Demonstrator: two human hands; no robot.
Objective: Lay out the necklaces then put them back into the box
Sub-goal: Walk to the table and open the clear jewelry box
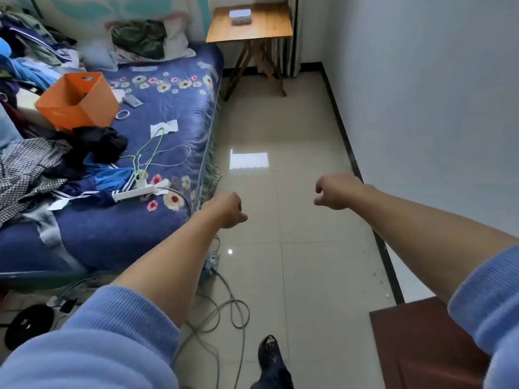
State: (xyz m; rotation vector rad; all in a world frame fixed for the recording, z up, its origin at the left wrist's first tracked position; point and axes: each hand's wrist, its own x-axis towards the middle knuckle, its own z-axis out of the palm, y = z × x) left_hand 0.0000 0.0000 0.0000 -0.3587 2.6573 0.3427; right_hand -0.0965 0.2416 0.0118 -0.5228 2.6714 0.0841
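Both hands loosely curled, nothing held: left hand, right hand. Small white box on wooden folding table far ahead (necklaces not visible). Grey floor cables underfoot, trip risk.

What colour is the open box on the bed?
Orange; the box shows clearly in the head view, upper left.

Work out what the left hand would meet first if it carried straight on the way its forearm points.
Probably nothing near: the left hand points over bare floor toward the wooden table; depth is unclear.
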